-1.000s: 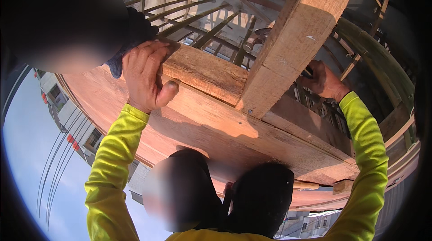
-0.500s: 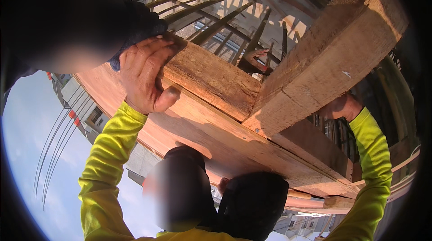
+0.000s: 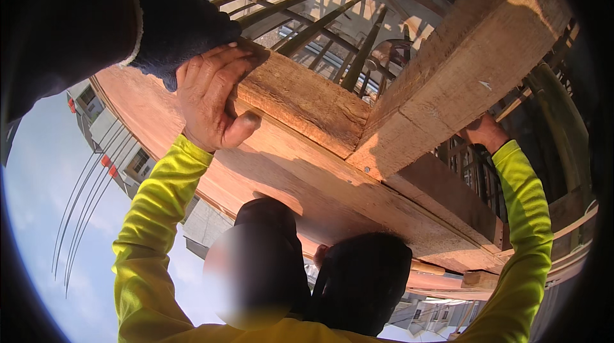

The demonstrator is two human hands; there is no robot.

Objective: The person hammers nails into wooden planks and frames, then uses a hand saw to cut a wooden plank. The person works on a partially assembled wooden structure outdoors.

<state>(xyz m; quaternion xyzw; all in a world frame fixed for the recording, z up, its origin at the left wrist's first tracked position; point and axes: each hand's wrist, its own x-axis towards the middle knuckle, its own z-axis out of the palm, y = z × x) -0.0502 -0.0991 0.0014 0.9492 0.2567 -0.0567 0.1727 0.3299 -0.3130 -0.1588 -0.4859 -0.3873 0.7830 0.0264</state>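
Reddish-brown, rough-sawn wooden rail [image 3: 307, 96] lies along the upper edge of the smooth, curving reddish plywood panel [image 3: 268, 180], running up to the thick, square-cut pale timber post [image 3: 441, 87], and from where I stand that join is what matters. The person's bare left hand [image 3: 211, 96] is laid over the rail's far-left end, fingers loosely curled across the top and thumb spread well away, so it bears on the wood more than it clenches it. To steady the rail well, I'd bring that thumb down against the near face and press with the palm, letting the weight go straight into the timber. A co-worker's dark knitted glove [image 3: 182, 26] sits right against those fingertips, so they'd want their own patch of wood, clear of a pinch. The bare right hand [image 3: 487, 133] reaches in beyond the post; its fingers are hidden, and I can't tell how far they are closed or whether they hold anything. Over there I'd feel for a sound edge before bearing down, and keep the wrist off the post's corner. The small round metal fastener head [image 3: 366, 169] at the post's foot is worth watching for any shift.
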